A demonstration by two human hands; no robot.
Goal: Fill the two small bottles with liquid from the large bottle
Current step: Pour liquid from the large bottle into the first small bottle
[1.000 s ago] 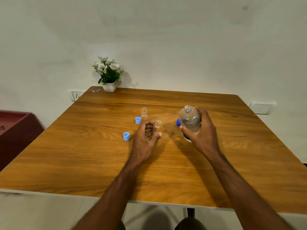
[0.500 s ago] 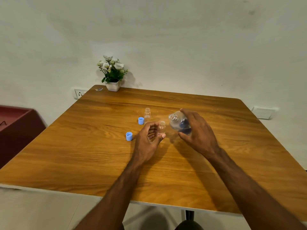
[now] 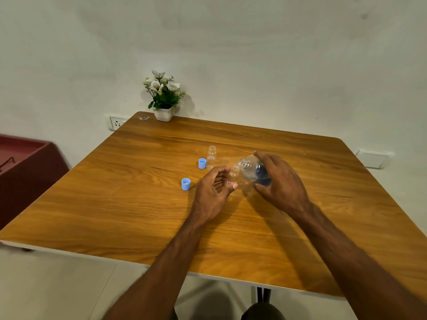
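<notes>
At frame center, the left hand is curling its fingers around a small bottle, while the right hand is gripping the large bottle, tilting its mouth just beside the small one's opening.

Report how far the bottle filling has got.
Done: both small bottles stand uncapped, and two blue caps lie on the table. In hand: the left hand steadies the near small bottle while the right hand tips the large bottle, its mouth just above that bottle's opening. Left: both bottles look empty, including the far small bottle.
</notes>
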